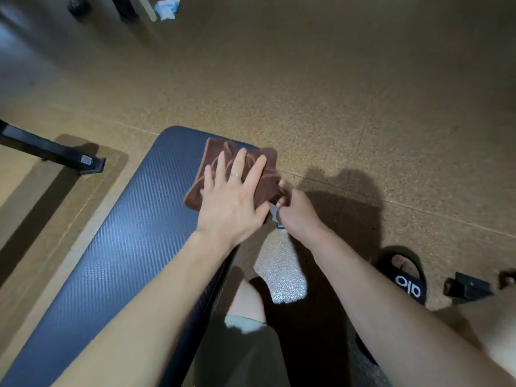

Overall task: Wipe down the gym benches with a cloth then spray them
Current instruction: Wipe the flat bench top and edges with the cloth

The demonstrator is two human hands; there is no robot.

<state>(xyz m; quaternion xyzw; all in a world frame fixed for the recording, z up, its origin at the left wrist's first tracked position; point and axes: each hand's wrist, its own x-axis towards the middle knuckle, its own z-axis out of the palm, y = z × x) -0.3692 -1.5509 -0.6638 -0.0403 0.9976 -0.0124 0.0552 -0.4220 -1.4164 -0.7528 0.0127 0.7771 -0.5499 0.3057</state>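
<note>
**Inspector:** One brown cloth (245, 166) was found folded on the far end of the dark padded bench (117, 241), at its right edge.

**Clerk:** And the hands?

**Inspector:** The left hand (231, 202) lay flat on the cloth, fingers straight and spread, a ring on one finger. The right hand (296, 208) was curled at the cloth's near right corner, pinching the fabric beside the bench edge. The two hands were close together, nearly touching.

**Clerk:** Anything under the right hand?

**Inspector:** A small grey object showed there; I could not tell what it was.

**Clerk:** Surroundings?

**Inspector:** A speckled tan floor (363, 93). A black slide sandal (405, 277) was on the foot at near right. A black frame foot (55, 155) stood at left, well apart from the bench. A crumpled blue-white rag (167, 8) lay at the far side.
</note>
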